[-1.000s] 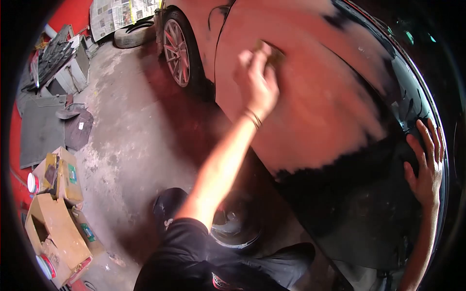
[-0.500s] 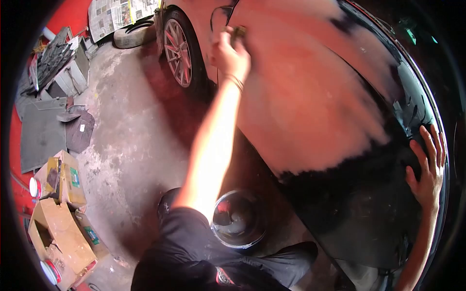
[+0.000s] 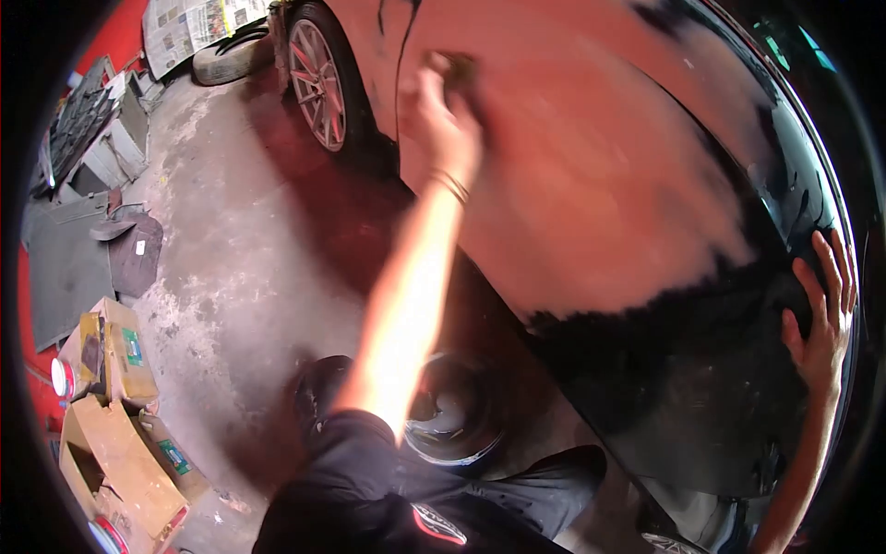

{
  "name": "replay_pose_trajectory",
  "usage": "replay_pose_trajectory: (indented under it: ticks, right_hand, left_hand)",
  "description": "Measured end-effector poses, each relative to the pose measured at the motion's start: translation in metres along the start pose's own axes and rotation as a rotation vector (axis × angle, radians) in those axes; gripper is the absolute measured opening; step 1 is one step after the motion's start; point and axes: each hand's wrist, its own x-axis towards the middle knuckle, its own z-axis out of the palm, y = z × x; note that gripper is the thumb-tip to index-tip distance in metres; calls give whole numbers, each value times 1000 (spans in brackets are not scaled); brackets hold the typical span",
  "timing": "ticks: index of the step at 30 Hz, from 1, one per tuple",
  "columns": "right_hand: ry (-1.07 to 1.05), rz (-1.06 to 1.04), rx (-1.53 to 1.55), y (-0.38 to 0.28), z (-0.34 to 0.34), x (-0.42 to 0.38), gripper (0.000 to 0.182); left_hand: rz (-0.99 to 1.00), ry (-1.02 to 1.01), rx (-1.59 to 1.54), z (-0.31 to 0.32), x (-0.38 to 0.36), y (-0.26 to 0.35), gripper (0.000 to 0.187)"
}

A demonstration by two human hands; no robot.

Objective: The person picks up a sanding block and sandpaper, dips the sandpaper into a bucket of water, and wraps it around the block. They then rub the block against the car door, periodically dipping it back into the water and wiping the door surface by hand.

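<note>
Left hand: (image 3: 448, 129) blurred, fingers gripping a dark pad (image 3: 454, 69).
Pad position: up against the reddish part of the car door (image 3: 572, 175), near the door seam at the wheel end.
Right hand: (image 3: 824, 319) holds nothing, fingers spread, laid on the car's side by the window edge.
Door finish: dull reddish patch, ragged edge where it meets glossy black.
Wheel: silver multi-spoke wheel (image 3: 318, 88) at the far end of the door.
Bucket: dark round bucket (image 3: 466, 459) on the floor, partly behind the left arm (image 3: 392, 328).
Shirt: dark shirt (image 3: 351, 489), red-and-white logo (image 3: 438, 523) with lettering too small to read.
Boxes: two cardboard boxes at left, upper box (image 3: 138, 379) with green label (image 3: 135, 348), lower box (image 3: 120, 452) with a similar one; label text not legible.
Tub: white-and-red tub (image 3: 62, 377) just beside the upper box.
Cap: dark cap-like item (image 3: 137, 268) with a small white tag (image 3: 140, 247), tag unreadable, beside a grey sheet (image 3: 69, 268).
Newspaper: printed newspaper (image 3: 198, 28) above a loose tyre (image 3: 226, 65); print too small to read.
</note>
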Motion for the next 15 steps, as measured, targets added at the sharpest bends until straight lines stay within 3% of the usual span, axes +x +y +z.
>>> replay_pose_trajectory:
  ticks: [1,2,4,6,8,9,10,13,15]
  right_hand:
    - [0,-2,3,-1,-2,1,45]
    - [-1,-5,7,-1,-3,2,46]
    - [-5,-1,20,-1,-4,2,47]
    - [-8,11,29,-2,-5,1,50]
    - [-6,15,37,-5,-8,1,52]
    - [-6,13,37,-6,-9,1,54]
    - [-5,11,37,-7,-11,0,55]
    - [9,-5,6,-5,-7,2,51]
    - [20,-12,-20,-3,-4,2,48]
  left_hand:
    - [11,7,-17,-9,36,-8,38]
    - [-118,64,167,-15,55,-3,33]
    - [-324,165,117,-1,54,16,28]
    - [-76,96,-205,26,-10,63,26]
    - [23,-45,-153,30,-115,166,49]
    - [97,-248,-106,6,-149,213,57]
    - [178,-223,-125,9,-185,242,64]
    - [520,-118,-77,20,-191,207,57]
    - [335,-193,-106,14,-117,154,60]
